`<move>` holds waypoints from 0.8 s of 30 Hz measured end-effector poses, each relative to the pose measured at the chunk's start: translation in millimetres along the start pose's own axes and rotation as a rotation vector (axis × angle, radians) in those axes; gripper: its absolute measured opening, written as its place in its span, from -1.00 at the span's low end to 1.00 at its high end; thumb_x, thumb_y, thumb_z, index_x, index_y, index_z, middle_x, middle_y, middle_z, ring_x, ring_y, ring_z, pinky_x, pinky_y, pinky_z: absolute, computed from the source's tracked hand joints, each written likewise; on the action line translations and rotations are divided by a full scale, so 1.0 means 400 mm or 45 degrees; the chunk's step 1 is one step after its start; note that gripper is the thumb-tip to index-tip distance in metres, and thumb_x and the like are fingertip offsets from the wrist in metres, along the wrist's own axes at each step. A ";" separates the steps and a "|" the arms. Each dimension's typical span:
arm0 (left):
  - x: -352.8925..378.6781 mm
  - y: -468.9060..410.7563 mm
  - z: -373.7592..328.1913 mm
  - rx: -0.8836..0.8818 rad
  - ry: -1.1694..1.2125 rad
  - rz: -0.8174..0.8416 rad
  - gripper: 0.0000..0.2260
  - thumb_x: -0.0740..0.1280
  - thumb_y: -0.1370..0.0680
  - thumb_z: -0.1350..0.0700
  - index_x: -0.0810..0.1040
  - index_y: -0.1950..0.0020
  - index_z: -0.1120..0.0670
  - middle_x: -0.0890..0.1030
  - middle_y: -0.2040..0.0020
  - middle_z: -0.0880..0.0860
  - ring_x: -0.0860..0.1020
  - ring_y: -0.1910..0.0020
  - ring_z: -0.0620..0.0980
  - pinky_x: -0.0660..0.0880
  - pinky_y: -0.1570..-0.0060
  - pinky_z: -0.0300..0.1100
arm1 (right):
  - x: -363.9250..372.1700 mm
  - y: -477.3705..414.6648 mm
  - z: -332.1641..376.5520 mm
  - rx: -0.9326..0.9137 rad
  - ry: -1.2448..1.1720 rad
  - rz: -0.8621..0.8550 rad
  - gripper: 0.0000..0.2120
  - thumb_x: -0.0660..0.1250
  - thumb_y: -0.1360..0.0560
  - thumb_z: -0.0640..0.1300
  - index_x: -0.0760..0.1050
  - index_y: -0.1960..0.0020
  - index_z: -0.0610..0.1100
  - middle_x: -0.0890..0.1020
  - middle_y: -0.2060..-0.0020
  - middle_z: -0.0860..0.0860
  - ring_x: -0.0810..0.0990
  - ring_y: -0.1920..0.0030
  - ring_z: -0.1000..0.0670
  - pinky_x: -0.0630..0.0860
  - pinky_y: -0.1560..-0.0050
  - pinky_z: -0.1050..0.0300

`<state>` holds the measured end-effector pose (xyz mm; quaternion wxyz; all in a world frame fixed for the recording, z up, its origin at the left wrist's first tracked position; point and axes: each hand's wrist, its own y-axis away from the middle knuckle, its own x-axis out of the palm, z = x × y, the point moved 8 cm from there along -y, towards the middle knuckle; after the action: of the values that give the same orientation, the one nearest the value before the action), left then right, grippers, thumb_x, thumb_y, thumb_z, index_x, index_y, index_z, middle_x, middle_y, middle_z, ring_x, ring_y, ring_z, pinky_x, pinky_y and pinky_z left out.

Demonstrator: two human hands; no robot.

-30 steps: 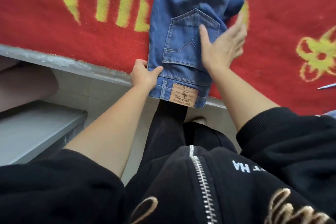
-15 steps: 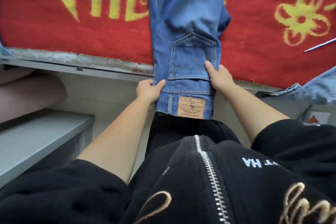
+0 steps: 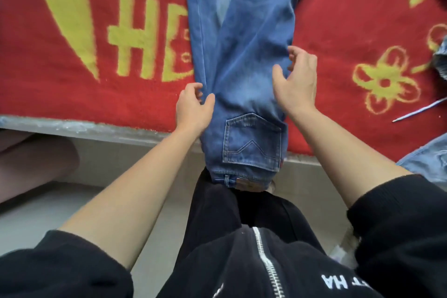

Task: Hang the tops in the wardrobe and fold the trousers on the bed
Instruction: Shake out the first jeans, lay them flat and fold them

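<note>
Red blanket (image 3: 60,94) under blue jeans (image 3: 242,55)

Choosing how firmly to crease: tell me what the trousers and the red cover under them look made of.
The trousers look like blue denim, probably cotton, matte and faded pale along the leg; the pale-stitched patch pocket fits that. The red cover looks like a fuzzy pile textile, perhaps fleece or tufted, with a yellow pattern worked in; the fibre cannot be told.

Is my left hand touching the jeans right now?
Touching. In the head view the left hand grips the jeans at their left edge, thumb on the denim.
</note>
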<state>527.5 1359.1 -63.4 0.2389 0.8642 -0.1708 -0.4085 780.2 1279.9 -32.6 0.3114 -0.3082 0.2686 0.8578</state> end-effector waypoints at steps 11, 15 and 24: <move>0.040 -0.356 -0.241 0.087 0.244 0.060 -0.70 0.46 -0.48 -0.04 0.60 -0.11 0.10 0.54 0.29 -0.20 0.58 0.19 -0.10 0.56 -0.03 -0.09 | 0.155 -0.551 0.301 -0.058 0.283 -0.068 -0.64 0.12 -0.61 0.06 0.59 -0.23 -0.02 0.58 -0.22 -0.06 0.53 -0.24 -0.05 0.34 -0.18 0.16; 0.068 -0.380 -0.263 -0.052 0.449 0.246 -0.74 0.53 -0.40 -0.02 0.65 0.00 0.06 0.62 0.30 -0.09 0.56 0.31 -0.15 0.53 0.20 -0.23 | 0.166 -0.626 0.270 0.154 0.439 -0.015 -0.59 0.24 -0.53 0.16 0.46 -0.27 -0.04 0.52 -0.25 -0.04 0.50 -0.27 -0.07 0.42 -0.13 0.09; -0.036 -0.384 -0.323 -0.028 0.910 0.212 -0.73 0.37 -0.41 0.32 0.37 0.35 0.03 0.38 0.46 -0.11 0.34 0.46 -0.20 0.26 0.44 -0.32 | 0.171 -0.610 0.434 -0.165 -0.459 -0.250 -0.68 0.19 -0.45 -0.19 0.13 0.37 0.04 0.24 0.45 0.17 0.22 0.40 0.23 0.15 0.30 0.24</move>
<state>636.0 1528.7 -68.0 0.3250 0.9330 -0.1418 -0.0616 845.8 1579.9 -30.3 0.4159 -0.1938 0.1214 0.8802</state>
